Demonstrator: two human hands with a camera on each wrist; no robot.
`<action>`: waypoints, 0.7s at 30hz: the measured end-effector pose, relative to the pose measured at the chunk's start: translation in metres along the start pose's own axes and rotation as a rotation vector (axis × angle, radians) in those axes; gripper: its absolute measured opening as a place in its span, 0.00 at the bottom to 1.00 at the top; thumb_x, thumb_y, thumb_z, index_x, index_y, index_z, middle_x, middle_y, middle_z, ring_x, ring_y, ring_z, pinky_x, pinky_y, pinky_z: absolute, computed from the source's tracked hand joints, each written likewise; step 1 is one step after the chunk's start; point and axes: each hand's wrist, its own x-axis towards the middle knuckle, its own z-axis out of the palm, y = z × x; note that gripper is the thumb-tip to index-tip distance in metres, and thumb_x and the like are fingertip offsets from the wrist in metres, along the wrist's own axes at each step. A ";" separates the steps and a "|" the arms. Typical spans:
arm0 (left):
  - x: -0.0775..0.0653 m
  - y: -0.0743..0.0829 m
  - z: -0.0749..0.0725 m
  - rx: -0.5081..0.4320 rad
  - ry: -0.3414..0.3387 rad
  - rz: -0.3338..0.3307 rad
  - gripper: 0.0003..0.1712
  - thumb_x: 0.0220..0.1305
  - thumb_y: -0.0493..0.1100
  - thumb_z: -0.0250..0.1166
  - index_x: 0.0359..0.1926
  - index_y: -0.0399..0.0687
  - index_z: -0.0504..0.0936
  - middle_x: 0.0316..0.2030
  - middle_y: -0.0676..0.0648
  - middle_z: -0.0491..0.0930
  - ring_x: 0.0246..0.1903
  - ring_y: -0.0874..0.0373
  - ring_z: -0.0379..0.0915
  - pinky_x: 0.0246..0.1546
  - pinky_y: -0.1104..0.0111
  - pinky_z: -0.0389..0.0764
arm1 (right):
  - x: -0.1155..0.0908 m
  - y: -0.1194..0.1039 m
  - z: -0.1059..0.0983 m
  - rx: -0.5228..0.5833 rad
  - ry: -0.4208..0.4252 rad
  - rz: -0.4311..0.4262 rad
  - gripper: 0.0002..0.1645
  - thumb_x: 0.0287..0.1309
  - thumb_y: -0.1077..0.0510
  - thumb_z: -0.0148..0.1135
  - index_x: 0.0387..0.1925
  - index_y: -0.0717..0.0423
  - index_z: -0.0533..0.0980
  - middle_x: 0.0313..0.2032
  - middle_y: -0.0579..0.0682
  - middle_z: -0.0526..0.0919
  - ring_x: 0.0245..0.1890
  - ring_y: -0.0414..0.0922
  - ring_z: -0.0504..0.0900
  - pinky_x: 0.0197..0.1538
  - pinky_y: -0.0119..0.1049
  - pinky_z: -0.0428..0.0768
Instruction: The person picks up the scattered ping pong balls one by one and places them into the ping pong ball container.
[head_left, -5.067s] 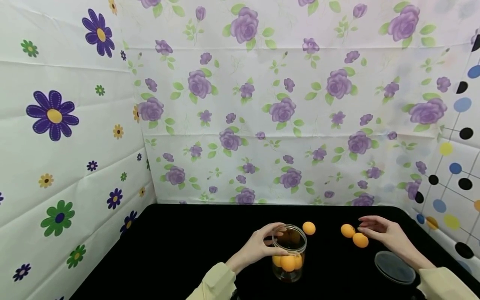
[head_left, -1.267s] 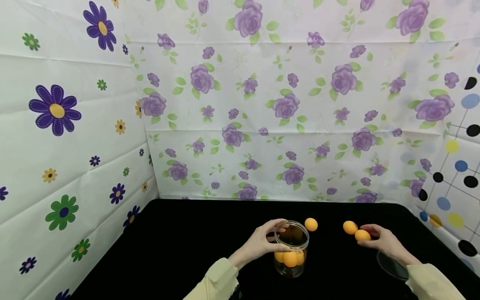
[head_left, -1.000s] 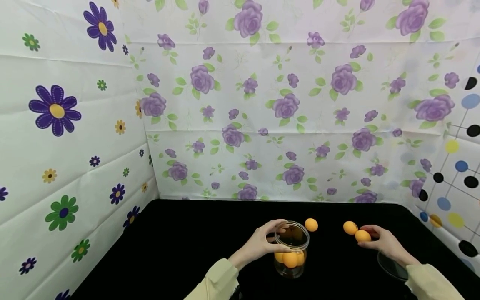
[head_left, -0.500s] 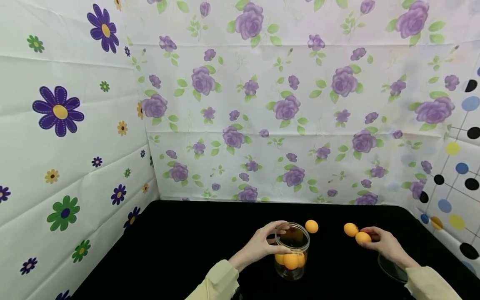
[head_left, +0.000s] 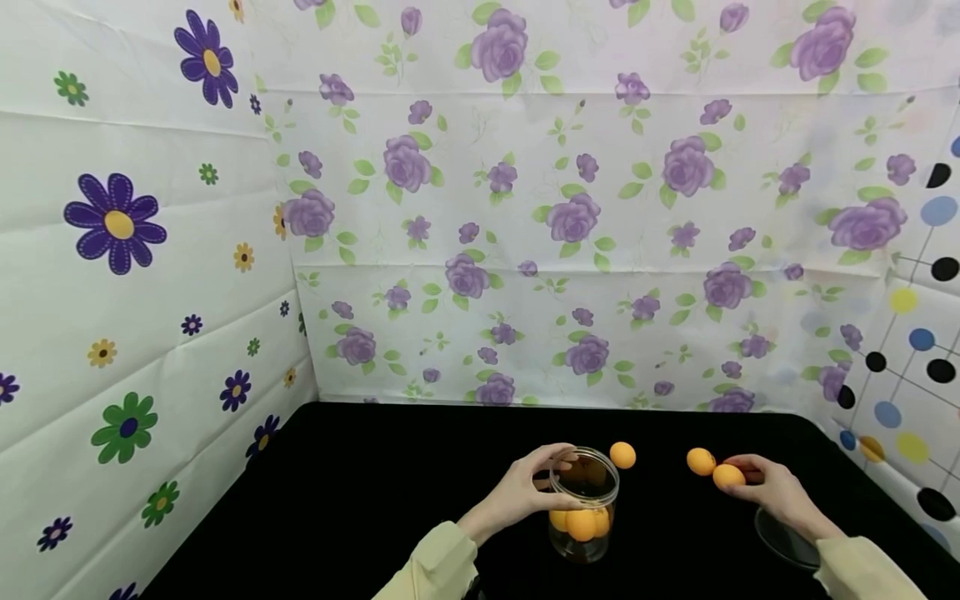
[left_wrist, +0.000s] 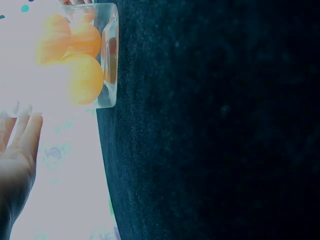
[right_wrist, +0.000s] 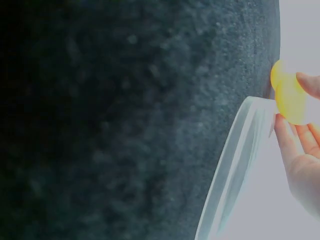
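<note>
My left hand (head_left: 521, 487) grips a clear round jar (head_left: 583, 546) near its rim, thumb on the near side and fingers on the far side. Uncapped and upright, the jar holds several orange ping-pong balls (head_left: 581, 524), which the left wrist view shows lying low inside. With thumb and fingertips, my right hand (head_left: 780, 492) pinches another orange ping-pong ball (head_left: 728, 477). That ball (right_wrist: 291, 100) sits between thumb and fingers in the right wrist view. Just left of it lies a second loose ball (head_left: 701, 462). Bright glare hides part of the left hand and jar in the left wrist view.
One more orange ball (head_left: 622, 455) lies just behind the jar, to its right. A round translucent lid (head_left: 786, 540) lies under my right wrist, partly covered. The black tabletop (head_left: 360, 483) meets patterned cloth walls at the back and sides.
Since the oldest frame, my right hand has come down to the nearer of the two loose balls and pinched it. In the last second, hand and ball shift very slightly right; my left hand stays put.
</note>
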 end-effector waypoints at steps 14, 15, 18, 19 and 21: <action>0.000 0.002 0.000 0.015 0.015 -0.008 0.34 0.55 0.46 0.67 0.62 0.54 0.65 0.55 0.53 0.69 0.51 0.58 0.66 0.47 0.69 0.70 | 0.002 -0.012 -0.002 0.004 0.013 -0.017 0.31 0.50 0.54 0.66 0.51 0.71 0.69 0.44 0.65 0.76 0.41 0.55 0.76 0.37 0.42 0.77; 0.000 0.002 0.000 0.017 0.015 -0.009 0.34 0.55 0.46 0.67 0.62 0.54 0.65 0.55 0.53 0.69 0.51 0.58 0.66 0.47 0.69 0.70 | 0.002 -0.013 -0.002 0.003 0.016 -0.021 0.31 0.50 0.54 0.66 0.51 0.70 0.70 0.43 0.64 0.76 0.41 0.54 0.77 0.37 0.41 0.77; 0.000 0.002 -0.001 0.019 0.015 -0.010 0.34 0.55 0.45 0.67 0.62 0.54 0.65 0.55 0.53 0.69 0.50 0.61 0.66 0.47 0.69 0.70 | 0.004 -0.017 -0.001 0.005 0.027 -0.037 0.31 0.50 0.53 0.67 0.51 0.70 0.70 0.43 0.63 0.77 0.40 0.51 0.77 0.36 0.39 0.77; 0.000 0.003 -0.001 0.019 0.014 -0.011 0.34 0.55 0.45 0.67 0.62 0.54 0.65 0.54 0.53 0.69 0.50 0.61 0.67 0.47 0.69 0.70 | 0.004 -0.018 0.000 0.008 0.029 -0.045 0.31 0.50 0.54 0.67 0.50 0.70 0.70 0.43 0.63 0.77 0.40 0.51 0.77 0.36 0.38 0.77; 0.001 0.003 -0.001 0.016 0.009 -0.013 0.34 0.55 0.45 0.67 0.62 0.54 0.66 0.54 0.53 0.69 0.50 0.62 0.67 0.47 0.69 0.70 | 0.004 -0.021 0.001 0.008 0.032 -0.059 0.30 0.50 0.54 0.67 0.50 0.71 0.70 0.43 0.64 0.76 0.40 0.51 0.77 0.36 0.38 0.77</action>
